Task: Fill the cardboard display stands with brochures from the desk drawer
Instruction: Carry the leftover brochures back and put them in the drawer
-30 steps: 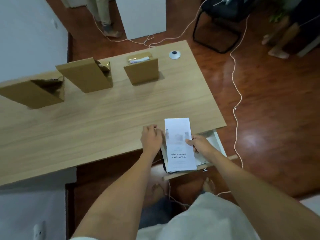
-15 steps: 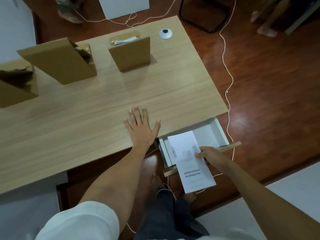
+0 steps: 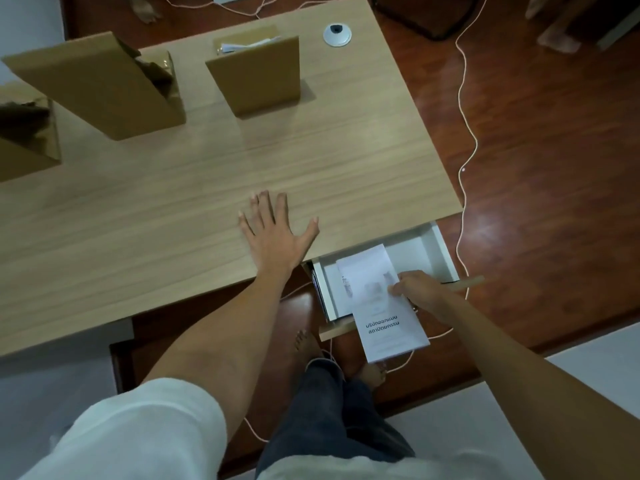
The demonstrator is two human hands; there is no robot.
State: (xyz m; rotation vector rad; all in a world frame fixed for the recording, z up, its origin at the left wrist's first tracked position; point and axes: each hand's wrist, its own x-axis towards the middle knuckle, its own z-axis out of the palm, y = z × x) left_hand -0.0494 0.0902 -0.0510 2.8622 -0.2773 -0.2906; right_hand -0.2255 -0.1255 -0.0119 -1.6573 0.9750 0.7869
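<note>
A person stands over a wooden worktop (image 3: pixel 207 188), the right hand (image 3: pixel 420 291) pinching a white brochure (image 3: pixel 381 306) by its right edge above the open desk drawer (image 3: pixel 415 252) at the lower right of the frame. The left hand (image 3: pixel 273 233) grasps nothing; it lies flat and spread on the worktop near its front edge, just left of the drawer.

The brochure sits tilted, its printed end hanging out past the drawer front toward the person's feet, its far end over the white drawer interior. More paper appears to lie in the drawer beneath it, though how much is hard to tell.

Three cardboard display stands line the upper left of the frame: the right stand (image 3: pixel 256 74), with white sheets showing at its top, the middle stand (image 3: pixel 104 84) and the left stand (image 3: pixel 24 133), cut off by the frame edge. The latter two show only dark, crumpled-looking interiors.

The step in hand looks like lifting a brochure clear for a stand. Done well, that calls for a firm pinch so only one sheet comes up, a lift clear of the drawer front, and a turn to upright before sliding it into a stand's pocket, steadying the light cardboard with the free hand.
</note>
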